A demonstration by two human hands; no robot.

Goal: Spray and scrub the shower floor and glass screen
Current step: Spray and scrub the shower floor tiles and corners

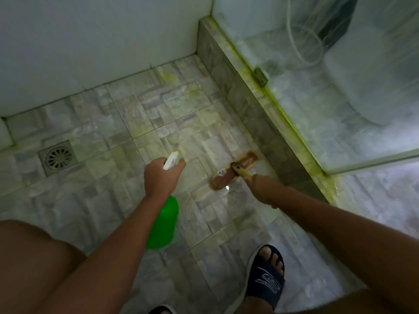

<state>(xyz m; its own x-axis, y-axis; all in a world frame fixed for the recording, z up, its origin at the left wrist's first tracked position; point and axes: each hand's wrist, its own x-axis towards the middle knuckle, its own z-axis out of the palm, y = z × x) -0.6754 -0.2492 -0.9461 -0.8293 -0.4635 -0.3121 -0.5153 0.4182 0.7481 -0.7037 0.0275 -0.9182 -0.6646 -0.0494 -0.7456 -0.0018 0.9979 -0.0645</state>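
My left hand (pixel 159 179) grips a green spray bottle (pixel 164 225) by its white trigger head, nozzle aimed at the tiled shower floor (pixel 127 123). My right hand (pixel 265 189) holds the wooden handle of a brown scrub brush (pixel 235 169), whose head rests flat on the wet tiles beside the raised tiled kerb (pixel 251 109). The glass screen (pixel 340 105) stands on that kerb to the right, with yellow-green residue along its base.
A square metal floor drain (pixel 57 157) lies at the left. White wall tiles (pixel 90 46) close the back. A small metal hinge bracket (pixel 260 76) sits on the kerb. Behind the glass stands a white toilet (pixel 371 71). My sandalled foot (pixel 266 279) is at bottom right.
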